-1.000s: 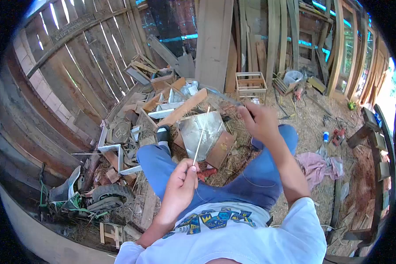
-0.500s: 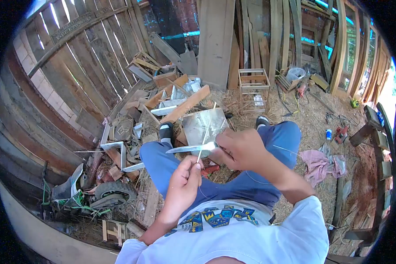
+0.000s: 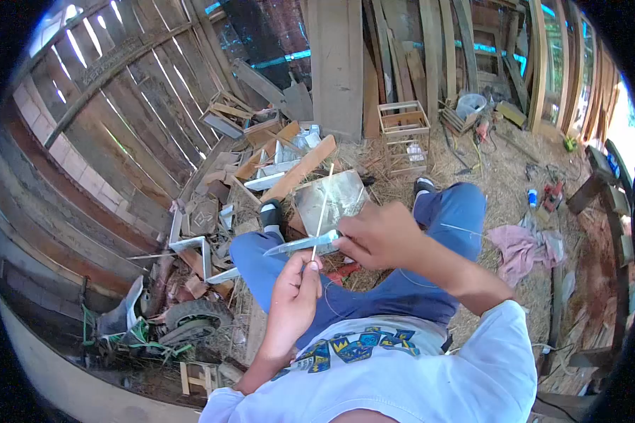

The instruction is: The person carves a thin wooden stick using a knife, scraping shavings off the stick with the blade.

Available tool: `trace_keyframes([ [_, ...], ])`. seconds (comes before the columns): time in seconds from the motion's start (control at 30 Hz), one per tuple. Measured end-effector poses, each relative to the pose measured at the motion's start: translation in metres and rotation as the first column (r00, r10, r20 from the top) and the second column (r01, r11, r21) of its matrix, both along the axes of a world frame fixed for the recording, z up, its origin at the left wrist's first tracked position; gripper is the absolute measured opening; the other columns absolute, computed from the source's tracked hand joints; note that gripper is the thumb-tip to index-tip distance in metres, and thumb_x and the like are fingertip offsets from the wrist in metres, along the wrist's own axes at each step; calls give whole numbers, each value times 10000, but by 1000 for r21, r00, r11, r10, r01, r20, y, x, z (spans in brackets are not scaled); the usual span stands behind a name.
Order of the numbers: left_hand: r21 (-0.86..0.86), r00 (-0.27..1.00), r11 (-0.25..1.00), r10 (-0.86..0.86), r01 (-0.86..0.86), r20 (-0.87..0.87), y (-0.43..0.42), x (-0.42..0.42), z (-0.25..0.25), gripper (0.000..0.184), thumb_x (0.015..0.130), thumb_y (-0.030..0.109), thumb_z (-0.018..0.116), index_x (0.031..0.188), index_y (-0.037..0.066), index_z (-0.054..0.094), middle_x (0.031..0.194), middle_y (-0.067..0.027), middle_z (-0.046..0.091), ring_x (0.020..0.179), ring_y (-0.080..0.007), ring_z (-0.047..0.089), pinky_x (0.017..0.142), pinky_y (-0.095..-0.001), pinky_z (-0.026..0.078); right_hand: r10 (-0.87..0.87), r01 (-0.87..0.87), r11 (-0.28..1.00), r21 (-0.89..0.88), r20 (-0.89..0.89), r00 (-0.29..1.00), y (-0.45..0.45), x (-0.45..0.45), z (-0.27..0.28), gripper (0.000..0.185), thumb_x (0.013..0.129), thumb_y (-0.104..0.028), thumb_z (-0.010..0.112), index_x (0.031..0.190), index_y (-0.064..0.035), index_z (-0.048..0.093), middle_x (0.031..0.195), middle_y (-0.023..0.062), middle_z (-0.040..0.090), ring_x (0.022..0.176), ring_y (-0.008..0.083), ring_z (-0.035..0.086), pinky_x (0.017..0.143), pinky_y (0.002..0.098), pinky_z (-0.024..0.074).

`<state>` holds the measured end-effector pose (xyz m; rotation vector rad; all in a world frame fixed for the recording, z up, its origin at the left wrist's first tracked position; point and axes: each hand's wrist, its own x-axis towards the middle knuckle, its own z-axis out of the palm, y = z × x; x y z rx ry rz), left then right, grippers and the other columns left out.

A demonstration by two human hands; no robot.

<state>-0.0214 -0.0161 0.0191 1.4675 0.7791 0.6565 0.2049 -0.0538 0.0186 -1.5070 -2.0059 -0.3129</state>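
Observation:
My left hand [image 3: 298,287] pinches the lower end of a thin wooden stick [image 3: 324,204], which slants up and away from me. In my right hand [image 3: 381,234] is a knife [image 3: 296,245], its handle wrapped by my fingers and mostly hidden. The blade points left and lies across the stick just above my left fingertips. Beyond the hands, a square grey board [image 3: 331,197] sits on the floor between my feet. A thin strand hangs in a loop below my hands, over my trousers.
Scrap planks [image 3: 300,169] and offcuts pile up ahead to the left. A small wooden frame stand [image 3: 404,137] stands ahead. To the right lie a pink cloth [image 3: 516,252], a blue can [image 3: 532,197] and a red tool [image 3: 554,196]. A wheel [image 3: 197,321] is at lower left.
The knife has turned slightly, its tip now lower, and my right hand has shifted a little down the stick toward my left hand. The whole view has tilted slightly.

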Motion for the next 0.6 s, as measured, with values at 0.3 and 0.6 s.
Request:
trace_keyframes([
  [0.3,-30,999,999,-28,30,39,0,-6,5,124,1110,128,452,1058,74,551,652,74,397,556,-11,345,500,-215,270,7,-7,1000,-6,-63,998,11,18,-3,320,946,-396,654,778,-133,579,573,103,575,536,332,631,482,453,465],
  [0.6,10,998,999,-34,33,51,1,-6,-1,131,1114,142,452,1043,89,548,630,83,387,515,-12,313,456,-221,231,-129,135,990,48,-120,984,27,47,-6,288,947,-363,645,792,-125,602,597,97,592,566,346,634,496,461,459],
])
